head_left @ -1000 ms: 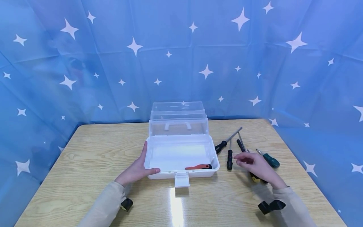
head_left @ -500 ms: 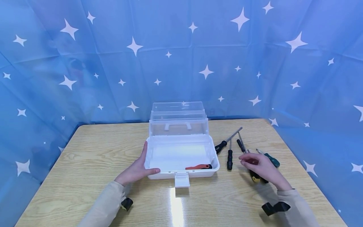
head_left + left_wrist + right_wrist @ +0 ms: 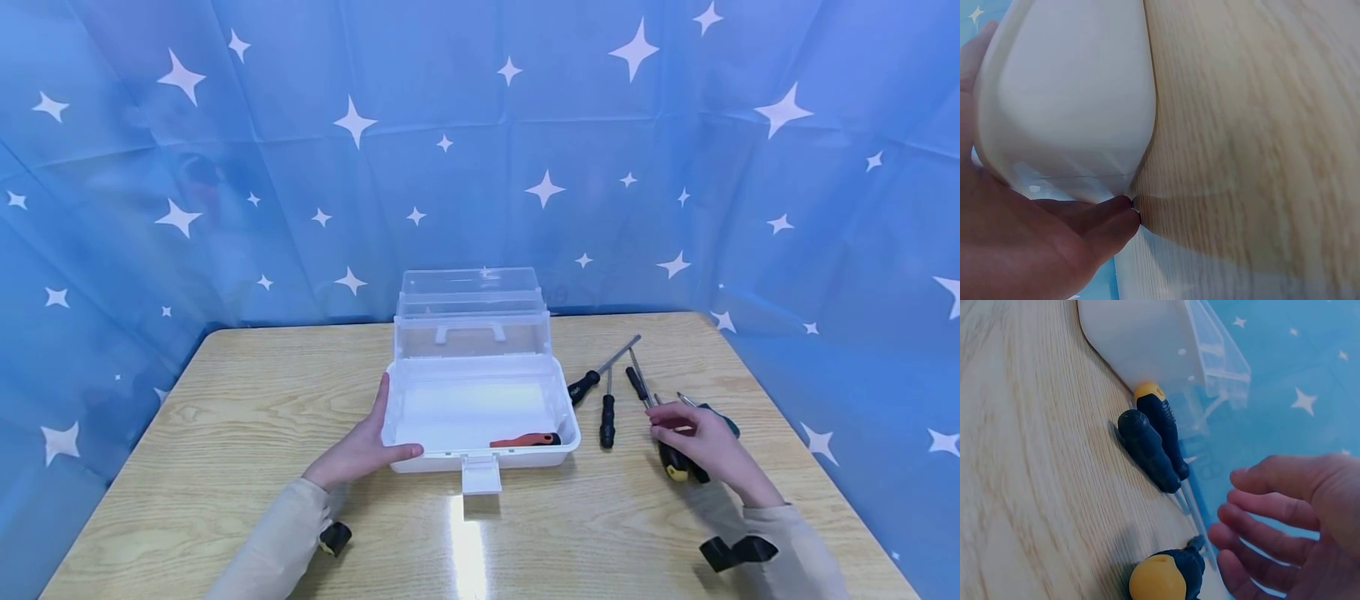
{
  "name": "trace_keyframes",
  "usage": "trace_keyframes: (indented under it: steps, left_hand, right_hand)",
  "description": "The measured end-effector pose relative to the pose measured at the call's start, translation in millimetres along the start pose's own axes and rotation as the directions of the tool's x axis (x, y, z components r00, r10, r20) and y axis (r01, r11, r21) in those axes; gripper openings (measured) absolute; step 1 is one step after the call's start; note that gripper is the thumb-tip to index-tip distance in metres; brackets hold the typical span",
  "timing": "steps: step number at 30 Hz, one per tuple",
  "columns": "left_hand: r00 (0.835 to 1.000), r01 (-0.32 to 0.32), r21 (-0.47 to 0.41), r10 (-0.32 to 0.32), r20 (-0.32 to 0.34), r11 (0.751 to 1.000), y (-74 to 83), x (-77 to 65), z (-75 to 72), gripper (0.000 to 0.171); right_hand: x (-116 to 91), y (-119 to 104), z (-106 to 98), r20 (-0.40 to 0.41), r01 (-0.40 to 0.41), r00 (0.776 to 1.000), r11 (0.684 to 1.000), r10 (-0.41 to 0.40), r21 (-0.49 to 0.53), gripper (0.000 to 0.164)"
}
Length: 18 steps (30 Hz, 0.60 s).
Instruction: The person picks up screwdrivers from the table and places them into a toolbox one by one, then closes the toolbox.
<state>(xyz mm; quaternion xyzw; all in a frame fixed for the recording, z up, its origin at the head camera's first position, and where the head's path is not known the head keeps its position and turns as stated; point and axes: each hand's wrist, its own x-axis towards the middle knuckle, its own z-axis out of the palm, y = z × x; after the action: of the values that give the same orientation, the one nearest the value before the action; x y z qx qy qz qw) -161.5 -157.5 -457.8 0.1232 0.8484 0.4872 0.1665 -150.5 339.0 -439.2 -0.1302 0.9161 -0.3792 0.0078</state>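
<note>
A white toolbox (image 3: 457, 404) stands mid-table with its clear lid (image 3: 472, 337) raised. My left hand (image 3: 363, 450) grips its left end, thumb over the front rim; in the left wrist view the fingers (image 3: 1113, 234) bend round the lower corner. Inside the box, along the front wall, lies an orange tool (image 3: 525, 440) with a black end. My right hand (image 3: 697, 442) hovers over several screwdrivers, fingers loosely bent, nothing held. Below it shows a yellow-ended screwdriver (image 3: 677, 472); a green-handled screwdriver (image 3: 729, 422) is partly hidden behind the hand.
Between box and right hand lie a long black screwdriver (image 3: 583, 388), a shorter black screwdriver (image 3: 608, 423) and a small thin one (image 3: 636, 383). The box's front latch (image 3: 481, 477) hangs down. A blue star-patterned curtain (image 3: 480, 167) surrounds the wooden table (image 3: 247, 392).
My right hand has shifted to the right over the screwdrivers, covering more of the green handle and uncovering more of the yellow-ended one. The left hand and toolbox stay in place.
</note>
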Motion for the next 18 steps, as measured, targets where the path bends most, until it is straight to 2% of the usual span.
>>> trace_keyframes:
  steps: [12, 18]
  left_hand:
    - [1.0, 0.003, 0.001, -0.003, 0.002, 1.0, -0.1, 0.9, -0.1, 0.122]
    - [1.0, -0.006, -0.005, 0.006, 0.002, 1.0, 0.7, 0.8, -0.5, 0.122]
  right_hand:
    - [-7.4, 6.6, -3.0, -0.026, -0.085, 0.996, 0.996, 0.084, -0.007, 0.04]
    - [-11.1, 7.0, -1.8, -0.013, -0.121, 0.993, 0.991, 0.121, -0.052, 0.045]
